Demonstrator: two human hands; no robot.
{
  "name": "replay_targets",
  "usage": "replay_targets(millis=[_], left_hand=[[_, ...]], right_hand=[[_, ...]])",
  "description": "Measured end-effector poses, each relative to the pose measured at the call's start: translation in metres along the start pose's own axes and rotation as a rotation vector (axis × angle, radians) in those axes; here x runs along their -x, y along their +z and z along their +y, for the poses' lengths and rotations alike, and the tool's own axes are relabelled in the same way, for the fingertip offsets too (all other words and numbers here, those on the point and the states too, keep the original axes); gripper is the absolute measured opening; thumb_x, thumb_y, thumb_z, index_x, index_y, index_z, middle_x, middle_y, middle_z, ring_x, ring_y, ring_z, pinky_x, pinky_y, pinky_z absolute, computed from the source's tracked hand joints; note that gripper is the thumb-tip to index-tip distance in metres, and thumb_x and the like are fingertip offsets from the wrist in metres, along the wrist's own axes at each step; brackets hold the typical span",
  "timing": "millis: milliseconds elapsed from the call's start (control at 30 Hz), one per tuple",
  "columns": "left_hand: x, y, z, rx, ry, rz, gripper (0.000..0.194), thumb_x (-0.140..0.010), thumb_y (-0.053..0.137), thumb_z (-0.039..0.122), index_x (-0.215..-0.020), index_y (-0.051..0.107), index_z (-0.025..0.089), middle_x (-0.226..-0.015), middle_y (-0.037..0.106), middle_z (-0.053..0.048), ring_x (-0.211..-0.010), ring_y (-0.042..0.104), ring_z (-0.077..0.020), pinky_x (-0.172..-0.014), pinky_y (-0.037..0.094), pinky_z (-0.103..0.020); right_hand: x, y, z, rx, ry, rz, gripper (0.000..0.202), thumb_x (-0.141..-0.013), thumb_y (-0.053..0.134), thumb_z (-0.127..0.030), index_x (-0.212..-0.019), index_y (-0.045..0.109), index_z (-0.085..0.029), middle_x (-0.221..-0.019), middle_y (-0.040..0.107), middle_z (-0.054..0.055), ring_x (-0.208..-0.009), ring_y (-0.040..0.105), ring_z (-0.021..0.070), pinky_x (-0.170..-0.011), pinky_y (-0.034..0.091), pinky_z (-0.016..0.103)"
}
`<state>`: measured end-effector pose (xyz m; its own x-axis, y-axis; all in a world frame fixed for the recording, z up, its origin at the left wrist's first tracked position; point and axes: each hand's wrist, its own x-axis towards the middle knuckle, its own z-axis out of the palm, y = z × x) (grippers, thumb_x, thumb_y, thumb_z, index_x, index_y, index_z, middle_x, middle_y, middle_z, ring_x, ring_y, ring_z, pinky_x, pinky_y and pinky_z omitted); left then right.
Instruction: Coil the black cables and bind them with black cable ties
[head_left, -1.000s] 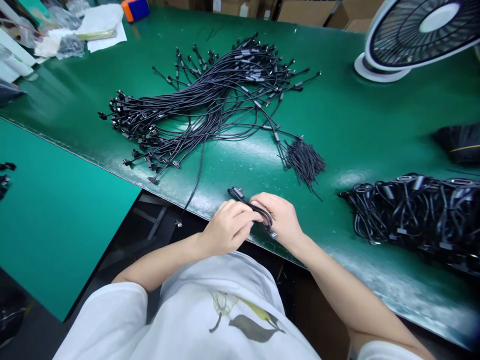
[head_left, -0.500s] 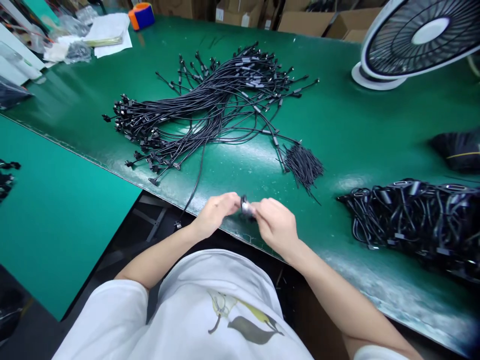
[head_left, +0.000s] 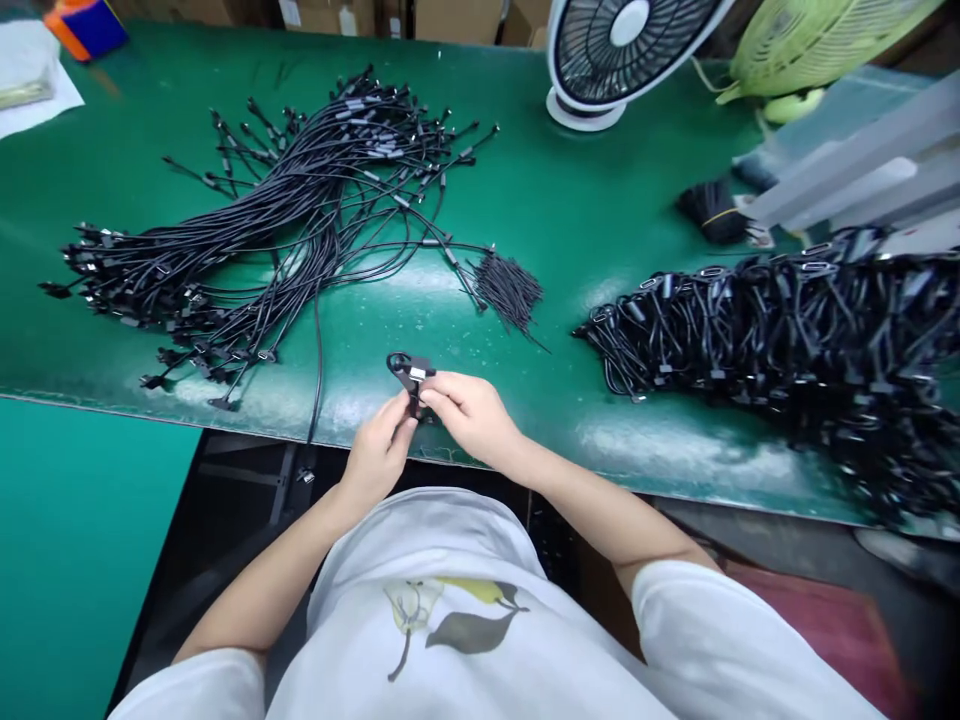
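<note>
In both hands, over the front margin of the green table: one small coiled black cable, with a silver-faced connector at the upper right of the coil. Contact between coil and tabletop: cannot be determined.

Left hand: thumb and fingers pinched on the lower part of the coiled black cable. Right hand: thumb and fingers closed on the right side, just beside the silver-faced connector. Fingertips of both hands close together, with the coil between. Exact strand under each fingertip: partly hidden.

Beyond the hands, to the left: a large bundle of long black cables, spread across the tabletop, connectors fanned out at both ends. From this bundle, a single cable running down over the front edge, with a connector below table level. At the right end of the bundle: a pile of short black strips.

On the right side of the table: a long heap of coiled black cables. Behind the heap: a dark bundle with a yellow band. Toward the rear: a white fan upright on a round base; farther right, a yellow-green fan. At the far left: white papers and an orange-and-blue object.
</note>
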<state>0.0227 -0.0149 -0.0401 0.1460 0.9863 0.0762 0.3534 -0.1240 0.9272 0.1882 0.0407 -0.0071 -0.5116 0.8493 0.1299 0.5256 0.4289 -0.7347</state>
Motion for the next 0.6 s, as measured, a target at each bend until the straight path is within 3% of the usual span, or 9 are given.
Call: replay_targets(millis=[67,133,233,300,433,500,600], left_hand=[[0.0,0.007,0.002,0.072,-0.052,0.017,0.039,-0.096,0.047,0.029,-0.132,0.053,0.017,-0.126,0.062,-0.013,-0.115,0.06,-0.0239,-0.099,0.048,-0.039],[-0.002,0.014,0.004,0.157,-0.079,0.044,0.043,-0.095,0.048,0.029,-0.137,0.049,0.018,-0.131,0.059,-0.013,-0.119,0.058,-0.0239,-0.101,0.047,-0.038],[-0.007,0.022,0.007,0.188,-0.058,0.053,0.042,-0.095,0.047,0.027,-0.136,0.049,0.019,-0.134,0.056,-0.013,-0.122,0.055,-0.0232,-0.104,0.044,-0.038],[-0.011,0.022,0.008,0.145,-0.027,0.047,0.037,-0.096,0.045,0.025,-0.131,0.053,0.018,-0.13,0.058,-0.014,-0.122,0.054,-0.0228,-0.105,0.043,-0.039],[-0.018,0.009,0.005,0.086,-0.005,0.011,0.024,-0.094,0.049,0.025,-0.11,0.064,0.016,-0.119,0.062,-0.012,-0.114,0.058,-0.0219,-0.101,0.045,-0.037],[-0.022,-0.004,0.003,0.095,-0.047,0.063,0.022,-0.094,0.05,0.029,-0.105,0.065,0.016,-0.11,0.065,-0.01,-0.105,0.062,-0.0202,-0.097,0.047,-0.035],[-0.029,-0.021,0.004,0.113,-0.035,0.222,0.035,-0.095,0.05,0.039,-0.123,0.056,0.02,-0.12,0.062,-0.011,-0.106,0.062,-0.0201,-0.095,0.049,-0.035]], right_hand=[[0.002,0.006,-0.003,0.316,-0.07,0.088,0.029,-0.097,0.038,-0.024,-0.086,0.064,-0.017,-0.083,0.066,0.007,-0.078,0.056,0.0167,-0.068,0.039,0.027],[0.004,0.011,-0.005,0.553,-0.085,0.159,0.028,-0.098,0.038,-0.023,-0.105,0.065,-0.016,-0.094,0.068,0.009,-0.081,0.055,0.018,-0.067,0.038,0.029],[0.006,0.018,-0.006,0.628,-0.1,0.179,0.041,-0.099,0.037,-0.026,-0.136,0.05,-0.015,-0.119,0.065,0.011,-0.092,0.057,0.0188,-0.073,0.042,0.03],[0.005,0.021,-0.004,0.616,-0.093,0.155,0.047,-0.1,0.035,-0.031,-0.143,0.041,-0.012,-0.126,0.062,0.012,-0.097,0.058,0.0188,-0.075,0.044,0.029],[0.005,0.021,0.012,0.589,-0.082,0.101,0.045,-0.102,0.032,-0.032,-0.14,0.044,-0.012,-0.108,0.069,0.01,-0.089,0.063,0.0164,-0.068,0.044,0.027],[0.008,0.019,0.023,0.57,-0.077,0.093,0.04,-0.102,0.032,-0.03,-0.132,0.051,-0.012,-0.098,0.07,0.009,-0.085,0.064,0.0158,-0.069,0.043,0.026],[0.014,0.016,0.037,0.567,-0.095,0.094,0.036,-0.101,0.034,-0.028,-0.124,0.057,-0.013,-0.091,0.07,0.007,-0.079,0.064,0.0151,-0.07,0.042,0.026]])
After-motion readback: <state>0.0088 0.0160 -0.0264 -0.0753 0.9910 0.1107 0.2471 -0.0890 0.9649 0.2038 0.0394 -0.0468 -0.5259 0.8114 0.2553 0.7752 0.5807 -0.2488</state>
